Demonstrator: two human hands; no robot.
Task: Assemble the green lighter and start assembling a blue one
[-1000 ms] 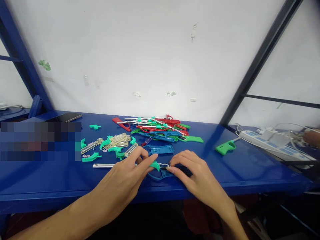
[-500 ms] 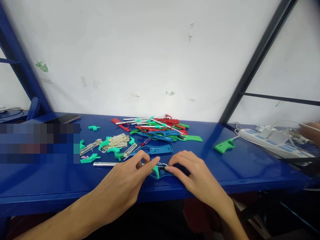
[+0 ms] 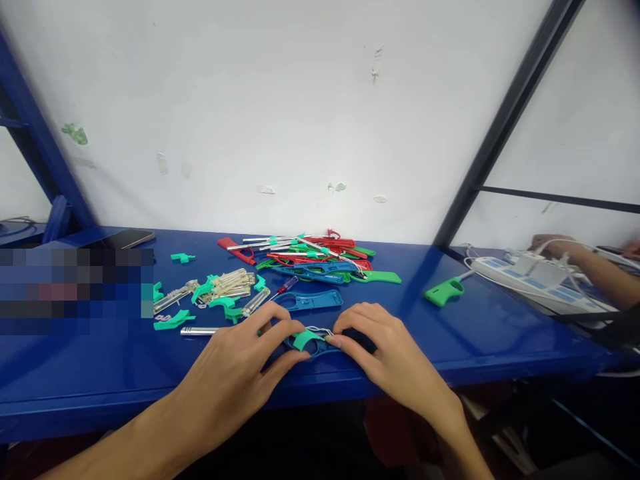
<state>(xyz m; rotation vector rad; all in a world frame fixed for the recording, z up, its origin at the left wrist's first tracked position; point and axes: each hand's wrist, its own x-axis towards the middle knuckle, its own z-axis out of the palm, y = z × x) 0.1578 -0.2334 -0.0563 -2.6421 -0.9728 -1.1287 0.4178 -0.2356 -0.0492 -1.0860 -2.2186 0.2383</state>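
A blue lighter casing half (image 3: 316, 350) lies near the table's front edge, with a teal trigger (image 3: 303, 340) and white wires (image 3: 320, 330) in it. A silver tube (image 3: 197, 331) sticks out to the left, partly hidden behind my left hand. My left hand (image 3: 250, 353) grips the casing's left part beside the trigger, thumb at the near edge and fingers at the far side. My right hand (image 3: 380, 337) pinches the casing's right end, by the wires; its fingertips cover what lies there. Just behind my hands rests another blue casing half (image 3: 315, 300).
Behind lies a pile of red, green and blue casing parts (image 3: 320, 267) with silver tubes. To the left are loose teal triggers (image 3: 173, 321), clear fuel tanks (image 3: 235, 285) and a screwdriver (image 3: 286, 287). A green lighter (image 3: 444, 291) and a power strip (image 3: 530, 283) lie right, near another person's arm (image 3: 595, 263).
My left thumb has moved down from above the trigger to the casing's near edge, and more of the trigger shows. At the right, another person's arm has reached further in over the power strip.
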